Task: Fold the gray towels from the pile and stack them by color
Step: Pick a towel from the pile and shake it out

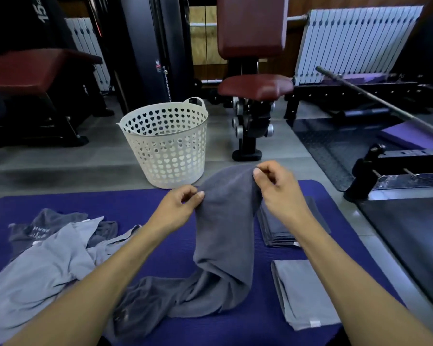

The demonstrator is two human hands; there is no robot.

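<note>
Dark gray cloth hangs between the two hands: a dark gray towel [225, 236] is held up by its top edge above a purple mat [160, 245] that lies on the floor. The left hand [178, 206] pinches the towel's upper left edge between thumb and curled fingers, and the right hand [278, 188] pinches the upper right edge a little higher, fingers curled the same way. From the two grips the towel drops in a narrow column, and its lower end trails in loose folds on the mat toward the person.

On the left part of the mat lies the unfolded pile [43, 258], a jumble of light gray and dark gray towels, one dark piece showing pale lettering. To the right of the held towel, partly hidden by the right forearm, sits a stack of folded dark gray towels [275, 231]. Nearer the person, just beside that stack, lies a folded light gray towel [308, 293] with a small white tag at its near edge.

Beyond the mat a white plastic laundry basket [168, 143] with heart-shaped holes stands upright on the gray floor. Behind it are a dark red padded gym seat [255, 86], a white radiator [355, 43] and a steel barbell [380, 101].
</note>
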